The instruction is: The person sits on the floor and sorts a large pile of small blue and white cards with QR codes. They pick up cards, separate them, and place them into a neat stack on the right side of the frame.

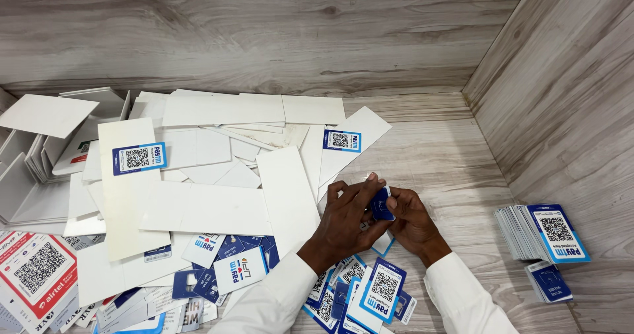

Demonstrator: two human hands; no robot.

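My left hand (345,220) and my right hand (411,220) meet over the wooden surface, both pinching one small blue card (381,205) between their fingertips. White shirt cuffs cover both wrists. Just below the hands lies a loose heap of blue and white code cards (370,293). A large spread of blank white boards (198,175) lies to the left of my hands, and two of them carry a blue and white code sticker (139,158).
A neat stack of blue and white cards (541,233) leans by the right wooden wall, with a smaller blue pile (549,282) in front. Red and white code sheets (36,271) sit at the lower left. Wood-grain walls close off the back and right.
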